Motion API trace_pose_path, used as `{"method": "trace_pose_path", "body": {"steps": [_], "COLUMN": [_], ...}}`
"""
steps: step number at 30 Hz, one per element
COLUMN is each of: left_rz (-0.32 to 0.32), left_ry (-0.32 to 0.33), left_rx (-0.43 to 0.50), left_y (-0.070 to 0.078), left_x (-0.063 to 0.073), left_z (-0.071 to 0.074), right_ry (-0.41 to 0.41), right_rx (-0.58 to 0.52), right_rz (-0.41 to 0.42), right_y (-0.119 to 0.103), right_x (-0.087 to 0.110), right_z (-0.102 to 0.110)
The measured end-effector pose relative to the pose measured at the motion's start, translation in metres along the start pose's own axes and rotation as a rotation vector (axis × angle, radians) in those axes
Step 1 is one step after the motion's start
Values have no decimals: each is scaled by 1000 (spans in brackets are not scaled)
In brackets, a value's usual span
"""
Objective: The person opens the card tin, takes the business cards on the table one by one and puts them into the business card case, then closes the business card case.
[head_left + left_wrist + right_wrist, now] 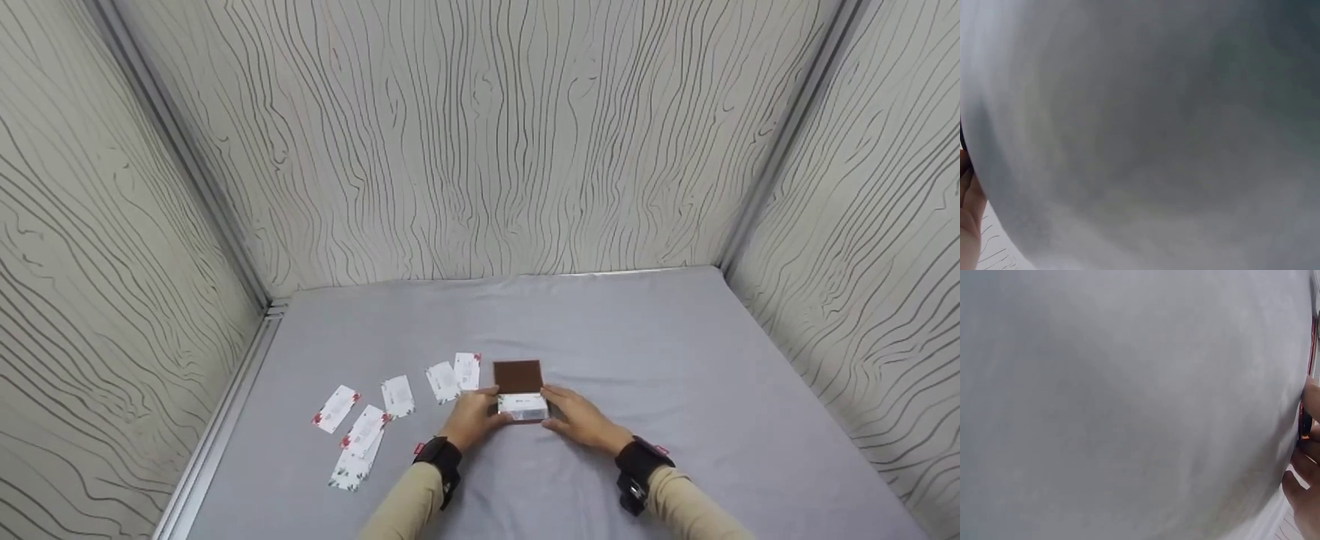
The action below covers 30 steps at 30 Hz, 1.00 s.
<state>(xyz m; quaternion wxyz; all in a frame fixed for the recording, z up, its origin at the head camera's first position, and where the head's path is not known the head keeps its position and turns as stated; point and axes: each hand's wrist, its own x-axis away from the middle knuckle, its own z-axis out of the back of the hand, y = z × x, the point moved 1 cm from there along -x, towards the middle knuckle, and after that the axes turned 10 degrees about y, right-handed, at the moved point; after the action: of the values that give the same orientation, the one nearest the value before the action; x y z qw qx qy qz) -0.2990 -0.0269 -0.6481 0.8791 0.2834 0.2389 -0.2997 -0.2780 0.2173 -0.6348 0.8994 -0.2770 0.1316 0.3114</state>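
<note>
An open brown card case [517,376] lies on the grey cloth, its lid tipped back away from me. White cards [521,402] sit in its near half. My left hand [472,418] grips the near half from the left side, thumb at the front. On the opposite side my right hand [589,424] holds the same half between thumb and fingers. The left wrist view catches only part of the left hand [970,216] at its edge. In the right wrist view, fingers of the right hand [1306,475] lie beside a thin edge of the case [1301,417].
Several white cards with floral corners lie loose to the left: one card [468,369] beside the case, another card [397,395] farther left, and an overlapping card [365,429] nearer me. Patterned walls [480,150] enclose the cloth-covered table [675,360] at the back and sides.
</note>
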Motion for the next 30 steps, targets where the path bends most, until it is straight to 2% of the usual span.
{"method": "trace_pose_path", "body": {"steps": [7,15,21,25,30], "left_rz": [3,51,76,33,-111], "left_ry": [-23,-126,-153,-146,-58], "left_rx": [4,-28,-65,-85,-82], "left_y": [-1,0,3,2,-1], "left_x": [3,-7,-10,-9,-6], "left_z": [2,3,4,5,13], "right_ry": [-2,-22,-21,-26,-16], "right_rx": [3,-1,7,7,9], "right_rz": [-14,-38,-41,-47,-28], "right_y": [-2,-3,-2,-2,-3], "right_x": [-2,-7,-8,-8,-7], "right_z": [1,2,0,-1,2]}}
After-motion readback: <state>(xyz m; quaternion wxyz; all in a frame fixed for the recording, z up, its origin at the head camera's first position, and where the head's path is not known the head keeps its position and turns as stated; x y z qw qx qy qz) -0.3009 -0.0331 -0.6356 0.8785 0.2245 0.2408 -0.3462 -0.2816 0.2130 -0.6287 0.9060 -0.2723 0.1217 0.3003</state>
